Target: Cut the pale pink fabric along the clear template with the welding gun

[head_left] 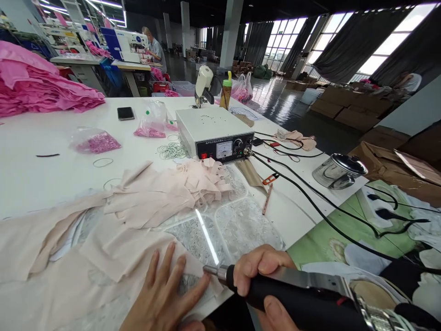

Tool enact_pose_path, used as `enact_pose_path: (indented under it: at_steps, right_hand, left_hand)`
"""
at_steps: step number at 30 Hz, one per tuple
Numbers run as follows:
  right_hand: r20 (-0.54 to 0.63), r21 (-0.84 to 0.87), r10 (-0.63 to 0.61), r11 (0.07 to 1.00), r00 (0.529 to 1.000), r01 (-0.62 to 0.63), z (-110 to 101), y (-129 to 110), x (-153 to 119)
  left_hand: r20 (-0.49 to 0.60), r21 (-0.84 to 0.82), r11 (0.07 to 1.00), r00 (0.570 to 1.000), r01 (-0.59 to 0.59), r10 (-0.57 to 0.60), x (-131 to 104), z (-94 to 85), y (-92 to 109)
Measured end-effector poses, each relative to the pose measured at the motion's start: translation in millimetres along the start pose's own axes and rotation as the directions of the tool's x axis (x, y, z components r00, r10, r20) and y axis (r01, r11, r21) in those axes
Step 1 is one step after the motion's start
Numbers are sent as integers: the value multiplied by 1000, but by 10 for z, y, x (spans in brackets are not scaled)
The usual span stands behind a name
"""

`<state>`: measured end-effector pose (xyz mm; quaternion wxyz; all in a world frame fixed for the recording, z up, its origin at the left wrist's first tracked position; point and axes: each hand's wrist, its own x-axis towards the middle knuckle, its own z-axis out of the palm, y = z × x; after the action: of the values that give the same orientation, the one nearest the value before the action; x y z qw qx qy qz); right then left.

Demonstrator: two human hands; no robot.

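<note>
— What does the head view show of the hands?
— At bottom centre, the left hand (pixel 160 292) lies palm down on pale pink fabric (pixel 138 239), fingers spread wide; its grip holds nothing. At lower right, the right hand (pixel 260 262) has its grip wrapped round a black handheld tool (pixel 296 292), its metal tip pointing left.
— Where is the fabric?
— Across the lower left and lower centre, partly over a grey patterned mat (pixel 248 225) on a white worktop (pixel 51 181). Cut strips (pixel 203 184) of similar colour lie in a heap near the middle.
— Which step is in hand?
— Judging by the pose, setting the tip to the fabric's edge. It sits right by a left fingertip; whether they touch, I cannot tell.
— And the next move?
— I'd say it calls for flat, steady cloth and that fingertip kept clear.
— Anything beyond?
— Just above centre, a white control box (pixel 210 126); right of centre, orange snips (pixel 270 179) and a pencil (pixel 267 199).
</note>
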<state>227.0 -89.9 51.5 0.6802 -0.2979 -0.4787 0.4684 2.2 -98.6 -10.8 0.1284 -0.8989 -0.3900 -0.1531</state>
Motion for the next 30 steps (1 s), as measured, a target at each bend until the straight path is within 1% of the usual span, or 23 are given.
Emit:
enact_pose_path:
  at_steps: [2,5,10,15,17,21,24,28,30]
  right_hand:
    - [-13,14,-25,1000,1000,26,37,0,10]
    - [-16,7,-15,1000,1000,15,69,-3,25]
    - [-23,3,-5,1000,1000,5,105,1,16]
    - [-18,-9,2,1000,1000,-2,124,-12,12]
    - [-2,-8,26,1000,1000,-26,124,-38,15]
    - [5,-33,87,996,996,-86,151,-85,19]
    - [-17,-73,66,995,998,-67,195,-67,27]
    - [-46,-55,12,998,999,-15,221,1,57]
    - [-19,-67,31,997,999,-32,211,27,77]
  left_hand:
    - [15,0,1000,1000,4,-4,3,-4,30]
    - [106,17,1000,994,20,-22,28,-57,80]
    - [98,-29,997,993,72,-69,47,-93,110]
    - [93,-20,1000,996,-2,4,39,-93,33]
    - [106,-20,1000,994,-10,12,36,-100,25]
    - [109,-10,999,993,41,-39,31,-81,93]
    - [99,-14,997,992,78,-76,23,-49,137]
    - [95,-36,999,995,38,-34,2,-28,119]
    - [100,-49,998,994,48,-43,-9,-15,111]
